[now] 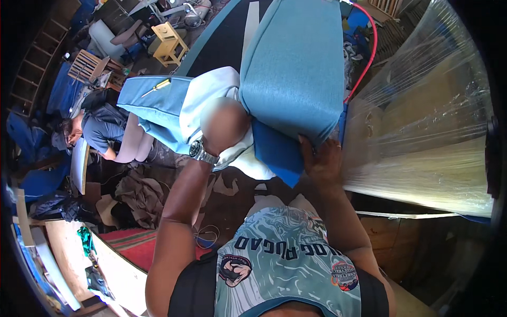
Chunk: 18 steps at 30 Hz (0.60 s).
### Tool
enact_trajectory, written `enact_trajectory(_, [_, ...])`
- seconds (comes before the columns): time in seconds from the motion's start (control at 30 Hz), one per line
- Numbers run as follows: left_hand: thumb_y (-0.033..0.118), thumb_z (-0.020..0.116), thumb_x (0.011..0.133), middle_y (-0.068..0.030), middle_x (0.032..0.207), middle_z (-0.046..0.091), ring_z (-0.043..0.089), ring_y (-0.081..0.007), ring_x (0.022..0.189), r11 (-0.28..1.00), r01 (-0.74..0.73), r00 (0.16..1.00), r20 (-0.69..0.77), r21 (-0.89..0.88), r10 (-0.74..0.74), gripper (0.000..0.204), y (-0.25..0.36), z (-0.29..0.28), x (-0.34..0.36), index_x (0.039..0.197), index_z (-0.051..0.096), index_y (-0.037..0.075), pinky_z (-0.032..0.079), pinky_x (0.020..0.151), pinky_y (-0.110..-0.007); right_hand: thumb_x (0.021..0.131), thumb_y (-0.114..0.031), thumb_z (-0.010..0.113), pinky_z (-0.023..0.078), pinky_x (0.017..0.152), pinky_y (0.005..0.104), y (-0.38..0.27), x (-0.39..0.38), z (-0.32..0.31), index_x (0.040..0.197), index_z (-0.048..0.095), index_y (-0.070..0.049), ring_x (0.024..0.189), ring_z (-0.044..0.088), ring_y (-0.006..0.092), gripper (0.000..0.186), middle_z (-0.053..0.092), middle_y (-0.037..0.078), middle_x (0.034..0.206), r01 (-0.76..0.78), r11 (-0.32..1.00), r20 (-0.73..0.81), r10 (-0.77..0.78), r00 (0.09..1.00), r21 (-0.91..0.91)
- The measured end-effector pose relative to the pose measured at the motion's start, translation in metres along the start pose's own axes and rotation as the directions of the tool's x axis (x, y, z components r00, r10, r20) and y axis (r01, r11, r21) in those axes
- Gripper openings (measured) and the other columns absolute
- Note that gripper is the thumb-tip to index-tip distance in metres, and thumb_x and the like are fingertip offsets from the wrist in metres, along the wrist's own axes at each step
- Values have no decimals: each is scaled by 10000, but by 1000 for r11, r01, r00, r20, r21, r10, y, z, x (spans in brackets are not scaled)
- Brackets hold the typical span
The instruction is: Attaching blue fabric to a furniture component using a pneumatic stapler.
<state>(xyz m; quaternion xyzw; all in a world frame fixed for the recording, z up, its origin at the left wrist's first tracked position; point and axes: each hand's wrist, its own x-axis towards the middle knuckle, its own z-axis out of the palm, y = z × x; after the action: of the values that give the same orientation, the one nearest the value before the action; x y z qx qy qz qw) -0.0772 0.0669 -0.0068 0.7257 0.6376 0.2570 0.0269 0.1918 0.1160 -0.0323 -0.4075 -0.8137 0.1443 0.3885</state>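
Observation:
A large box-shaped piece of upholstery (296,63) in light blue fabric stands before me, its near end toward my body. My right hand (323,161) is at its lower near corner, thumb apart and the other fingers bent against the fabric edge. A darker blue fabric panel (277,153) hangs below that end. My left hand (224,127), with a metal watch (200,152) at the wrist, lies over a bundled white cloth (206,90) beside the block; a blur hides its fingers. A yellow-handled screwdriver (158,86) rests on a second blue upholstered part (153,100) to the left.
A red hose (375,47) curves down the block's right side. Plastic-wrapped furniture (422,127) fills the right. At far left a person (103,124) bends over work. A small wooden chair (168,45) stands farther back; brown scrap fabric (140,195) and a red striped mat (134,245) lie lower left.

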Motion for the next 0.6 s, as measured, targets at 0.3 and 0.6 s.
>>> enact_trajectory(0.3, [113,716,847,-174,904,698,678,-346,785,952,173,985,51,-254,-165,163,-6,-2,0,993,698,42,527,724,-422,848,-299,744,512,666,483,32,-11,7,887,716,-65,722,673,372,238,678,157,783,-83,980,66,72,995,181])
enact_trajectory(0.6, [90,720,849,-137,795,705,659,-195,680,913,303,951,148,-273,-271,129,-19,3,7,941,695,3,517,658,-350,823,-340,760,519,653,479,48,-11,5,910,716,-56,750,660,366,301,670,171,872,40,984,31,-46,998,171])
